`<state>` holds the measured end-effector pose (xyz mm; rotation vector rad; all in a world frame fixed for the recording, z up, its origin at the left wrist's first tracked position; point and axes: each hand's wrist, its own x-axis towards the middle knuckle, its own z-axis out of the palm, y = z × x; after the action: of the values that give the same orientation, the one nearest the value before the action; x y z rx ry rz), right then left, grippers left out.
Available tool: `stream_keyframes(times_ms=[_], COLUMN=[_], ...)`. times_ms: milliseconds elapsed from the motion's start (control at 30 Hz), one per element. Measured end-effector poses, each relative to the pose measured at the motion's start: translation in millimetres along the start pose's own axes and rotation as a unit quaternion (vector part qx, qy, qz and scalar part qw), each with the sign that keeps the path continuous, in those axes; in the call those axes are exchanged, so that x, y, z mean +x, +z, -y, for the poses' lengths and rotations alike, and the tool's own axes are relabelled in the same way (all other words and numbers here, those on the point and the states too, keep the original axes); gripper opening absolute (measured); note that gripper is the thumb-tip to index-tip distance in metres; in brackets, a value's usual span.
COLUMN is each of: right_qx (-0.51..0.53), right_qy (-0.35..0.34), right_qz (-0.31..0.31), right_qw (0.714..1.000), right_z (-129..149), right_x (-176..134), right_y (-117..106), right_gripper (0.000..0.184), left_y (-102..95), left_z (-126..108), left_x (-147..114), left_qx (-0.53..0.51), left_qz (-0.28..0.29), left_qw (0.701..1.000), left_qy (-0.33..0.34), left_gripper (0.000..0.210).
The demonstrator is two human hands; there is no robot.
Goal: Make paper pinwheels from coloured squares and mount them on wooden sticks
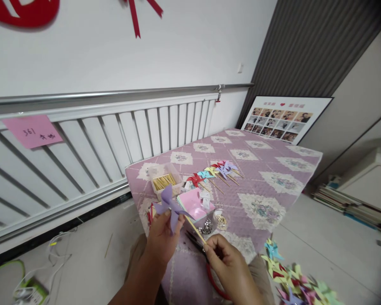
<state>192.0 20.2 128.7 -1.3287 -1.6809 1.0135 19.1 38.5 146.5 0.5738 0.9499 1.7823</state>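
A purple paper pinwheel is pinched between the fingers of my left hand, near its centre. My right hand grips the lower end of a thin wooden stick, which slants up to the pinwheel's edge; the join is hidden behind the paper. Scissors with red handles lie on the table, partly covered by my right hand. Just beyond my hands are a stack of coloured paper, a container of small metal pins and a small round container of pale bits.
A clear box of wooden sticks stands at the table's far left. Finished-looking pinwheels lie in a row on the patterned tablecloth. More pinwheels are heaped low on the right. A radiator runs behind.
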Motion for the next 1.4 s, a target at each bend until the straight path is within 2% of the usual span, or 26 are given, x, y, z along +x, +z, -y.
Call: stream_keyframes(times_ms=[167, 333, 433, 567, 700, 800, 867, 967, 1167, 1400], right_qx=[-0.016, -0.006, 0.024, 0.078, 0.135, 0.173, 0.199, 0.23, 0.25, 0.259], right_qy=[0.002, -0.002, -0.009, -0.007, 0.032, 0.057, 0.074, 0.109, 0.154, 0.131], right_qz=[0.007, 0.023, 0.041, 0.053, 0.041, 0.051, 0.066, 0.093, 0.114, 0.121], right_qw=[1.0, 1.0, 0.999, 0.995, 0.99, 0.982, 0.975, 0.962, 0.949, 0.949], right_z=[-0.2, 4.4, 10.4, 11.6, 12.7, 22.2, 30.6, 41.0, 49.7, 49.1], right_x=[-0.2, 1.6, 5.1, 10.7, 12.4, 9.4, 6.4, 2.2, -1.8, -2.9], right_y=[4.4, 8.0, 13.2, 17.3, 11.3, 7.3, 7.8, 12.0, 18.5, 24.8], right_gripper=[0.025, 0.023, 0.021, 0.027, 0.029, 0.031, 0.033, 0.036, 0.038, 0.032], left_y=[10.2, 8.7, 11.7, 16.2, 9.2, -0.3, -5.3, -10.6, -18.7, -18.5], left_z=[4.5, 5.6, 5.6, 0.5, -3.5, 0.4, 5.3, 12.6, 20.5, 17.5], left_x=[-7.9, -7.0, -9.0, -14.0, -13.7, -11.7, -10.5, -8.8, -5.5, -5.1], left_qx=[-0.033, -0.038, -0.054, -0.075, -0.106, -0.144, -0.172, -0.187, -0.173, -0.187], left_qz=[0.034, 0.008, 0.013, 0.057, 0.101, 0.177, 0.225, 0.258, 0.29, 0.287], left_qw=[0.997, 0.997, 0.995, 0.988, 0.977, 0.957, 0.942, 0.931, 0.929, 0.93], left_qy=[-0.068, -0.064, -0.083, -0.119, -0.158, -0.181, -0.178, -0.177, -0.154, -0.135], left_gripper=[0.018, 0.021, 0.022, 0.021, 0.026, 0.028, 0.03, 0.028, 0.022, 0.021])
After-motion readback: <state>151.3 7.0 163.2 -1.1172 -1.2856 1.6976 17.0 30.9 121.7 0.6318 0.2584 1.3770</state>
